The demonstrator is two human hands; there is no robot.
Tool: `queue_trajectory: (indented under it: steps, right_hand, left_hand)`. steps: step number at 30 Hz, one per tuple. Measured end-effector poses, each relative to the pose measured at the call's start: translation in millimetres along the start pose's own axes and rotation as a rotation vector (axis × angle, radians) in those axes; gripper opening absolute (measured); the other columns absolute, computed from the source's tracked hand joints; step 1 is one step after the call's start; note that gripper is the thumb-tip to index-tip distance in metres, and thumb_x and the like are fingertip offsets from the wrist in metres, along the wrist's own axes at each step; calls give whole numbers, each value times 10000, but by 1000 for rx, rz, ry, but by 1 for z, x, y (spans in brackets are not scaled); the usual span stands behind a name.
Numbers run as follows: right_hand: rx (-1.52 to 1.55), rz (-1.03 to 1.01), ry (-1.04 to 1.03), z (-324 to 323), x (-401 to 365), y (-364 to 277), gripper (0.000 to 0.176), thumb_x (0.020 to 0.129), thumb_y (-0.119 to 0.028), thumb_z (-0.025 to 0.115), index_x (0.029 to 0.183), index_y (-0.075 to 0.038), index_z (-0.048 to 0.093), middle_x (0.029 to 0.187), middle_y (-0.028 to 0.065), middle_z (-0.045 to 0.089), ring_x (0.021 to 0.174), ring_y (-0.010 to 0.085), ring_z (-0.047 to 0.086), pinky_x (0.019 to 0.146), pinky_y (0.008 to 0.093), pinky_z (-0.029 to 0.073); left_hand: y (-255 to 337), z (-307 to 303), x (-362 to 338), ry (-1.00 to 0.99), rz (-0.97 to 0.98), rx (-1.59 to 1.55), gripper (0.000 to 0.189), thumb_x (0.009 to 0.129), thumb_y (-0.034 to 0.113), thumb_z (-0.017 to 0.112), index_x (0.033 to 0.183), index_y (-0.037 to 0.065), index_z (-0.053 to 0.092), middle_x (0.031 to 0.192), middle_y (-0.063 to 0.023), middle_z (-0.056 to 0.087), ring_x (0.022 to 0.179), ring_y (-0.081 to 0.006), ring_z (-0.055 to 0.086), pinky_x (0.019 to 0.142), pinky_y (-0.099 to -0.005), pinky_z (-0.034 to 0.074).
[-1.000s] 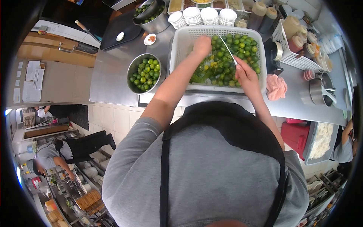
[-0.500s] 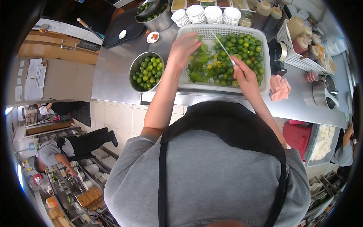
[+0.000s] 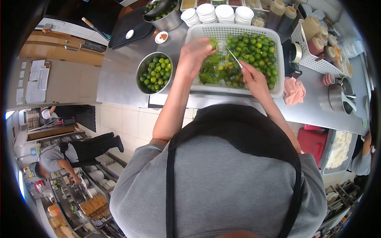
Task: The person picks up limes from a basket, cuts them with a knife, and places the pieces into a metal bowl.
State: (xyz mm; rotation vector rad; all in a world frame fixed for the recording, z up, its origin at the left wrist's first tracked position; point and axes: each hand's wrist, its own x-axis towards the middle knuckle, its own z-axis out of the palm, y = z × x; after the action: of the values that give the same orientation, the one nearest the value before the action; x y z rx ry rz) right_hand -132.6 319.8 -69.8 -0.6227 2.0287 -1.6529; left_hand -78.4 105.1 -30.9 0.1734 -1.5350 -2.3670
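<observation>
My left hand (image 3: 195, 53) is closed around a small green lime (image 3: 213, 42) above the left part of a white plastic basket (image 3: 188, 85). In my right hand (image 3: 254, 77) is a small knife (image 3: 235, 56), its blade slanting up and left towards the lime. Many green limes (image 3: 260, 51) fill the right side of the basket. Below my left hand, green leaves (image 3: 210, 69) lie in it with small yellow pieces (image 3: 221, 67). To the left stands a metal bowl (image 3: 139, 79) full of whole limes (image 3: 156, 73).
Stacks of white dishes (image 3: 206, 14) line the back of the steel counter (image 3: 113, 85). A saucer (image 3: 161, 37) with reddish bits sits near a metal pot (image 3: 168, 24). On the right are a pink cloth (image 3: 294, 90) and a basket of bottles (image 3: 307, 59). A co-worker (image 3: 59, 156) bends over shelves at left.
My left hand has turned and moved slightly right with the lime, which shows more clearly. The knife has shifted a little and its blade now points lower.
</observation>
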Motion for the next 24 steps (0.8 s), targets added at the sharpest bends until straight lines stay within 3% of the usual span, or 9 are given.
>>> queue_trajectory:
  steps: [2, 4, 5, 6, 8, 11, 17, 20, 24]
  right_hand:
    - [6, 51, -11, 0, 1, -5, 330, 922, -173, 477, 1245, -124, 528, 656, -37, 447, 607, 35, 411, 547, 185, 344]
    - [38, -83, 40, 1, -3, -16, 310, 917, -181, 495, 1217, -120, 546, 641, -9, 479, 577, 55, 425, 552, 218, 383]
    - [15, -73, 31, 0, -4, -19, 313, 916, -167, 497, 1219, -102, 539, 735, 28, 584, 650, 78, 508, 620, 227, 422]
    - [16, -77, 36, 0, -6, -21, 313, 916, -167, 497, 1219, -102, 539, 735, 28, 584, 650, 78, 508, 620, 227, 422]
    - [14, -286, 120, 3, -11, -24, 307, 914, -156, 499, 1208, -80, 541, 924, 87, 650, 781, 113, 576, 715, 240, 441]
    - [2, -255, 26, 3, -16, -24, 301, 913, -150, 497, 1198, -66, 544, 1088, 128, 622, 893, 138, 588, 786, 251, 436]
    - [-62, -24, 6, -4, -12, -26, 296, 914, -154, 496, 1192, -66, 548, 1050, 124, 632, 839, 141, 583, 756, 248, 440]
    - [-1, -230, 27, 4, -14, -20, 295, 913, -154, 500, 1192, -72, 550, 1012, 121, 640, 782, 136, 569, 723, 249, 441]
    - [-51, -191, 15, 5, -16, -24, 294, 910, -148, 505, 1193, -79, 551, 1000, 120, 640, 756, 131, 556, 703, 251, 440]
  left_hand:
    - [0, 2, 4, 14, 22, 13, 193, 821, -14, 569, 1014, -21, 563, 990, -98, 608, 940, -186, 588, 899, -371, 470]
    - [-4, 5, 3, 22, 33, 18, 192, 822, -13, 570, 1014, -16, 564, 990, -94, 607, 937, -184, 587, 900, -376, 469]
    - [-5, 7, 4, 55, 40, 43, 191, 824, -13, 570, 1015, -15, 566, 991, -96, 606, 935, -183, 588, 896, -371, 472]
    - [-4, 8, 6, 88, 50, 71, 190, 825, -12, 571, 1015, -15, 567, 991, -97, 605, 933, -182, 589, 893, -366, 475]
    - [-4, 8, 8, 133, 56, 65, 189, 825, -12, 573, 1013, -20, 570, 987, -102, 608, 925, -183, 593, 886, -362, 481]
    - [-4, 6, 10, 161, 63, 28, 187, 824, -9, 577, 1009, -34, 573, 975, -112, 615, 910, -187, 601, 871, -354, 494]
    - [-1, 1, 9, 144, 59, 0, 191, 823, 1, 586, 1004, -59, 570, 957, -125, 620, 904, -211, 611, 850, -338, 508]
    - [-1, 1, 8, 182, 70, 10, 195, 821, 2, 591, 1003, -64, 569, 958, -130, 619, 903, -224, 615, 845, -323, 510]
    - [0, 3, 9, 199, 77, -3, 201, 821, 0, 592, 1008, -65, 564, 960, -136, 617, 900, -230, 617, 842, -320, 511]
